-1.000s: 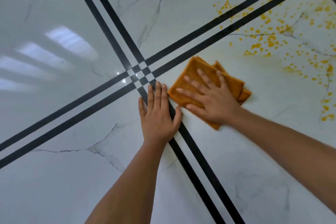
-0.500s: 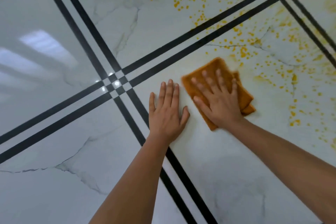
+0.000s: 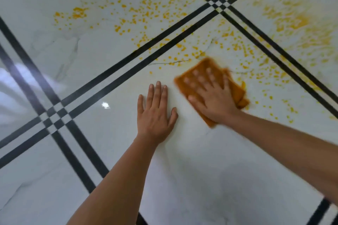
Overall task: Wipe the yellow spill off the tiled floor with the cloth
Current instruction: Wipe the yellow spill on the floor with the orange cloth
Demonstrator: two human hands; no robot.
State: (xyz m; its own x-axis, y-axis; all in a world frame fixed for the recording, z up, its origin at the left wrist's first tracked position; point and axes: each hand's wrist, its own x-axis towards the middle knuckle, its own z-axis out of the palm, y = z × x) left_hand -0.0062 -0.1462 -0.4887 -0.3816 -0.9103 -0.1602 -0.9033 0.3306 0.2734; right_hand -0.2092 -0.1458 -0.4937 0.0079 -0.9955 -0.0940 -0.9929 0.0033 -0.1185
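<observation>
An orange folded cloth [image 3: 204,66] lies flat on the white marble tiled floor [image 3: 201,160]. My right hand [image 3: 212,97] presses on it with fingers spread, blurred by motion. My left hand [image 3: 156,113] rests flat on the bare tile just left of the cloth, fingers together, holding nothing. The yellow spill [image 3: 155,12] is scattered as many droplets across the tiles beyond and to the right of the cloth, with a smeared yellow patch [image 3: 300,22] at the far right. The cloth's far edge reaches the nearest droplets.
Double black tile lines cross at a checkered junction [image 3: 53,117] to the left and another junction [image 3: 218,3] at the top. A bright light reflection [image 3: 105,105] sits on the glossy tile left of my hands.
My right hand has slid the cloth forward and to the right, toward the droplets. My left hand moved with it off the black lines onto plain tile. The view shifted toward the spill.
</observation>
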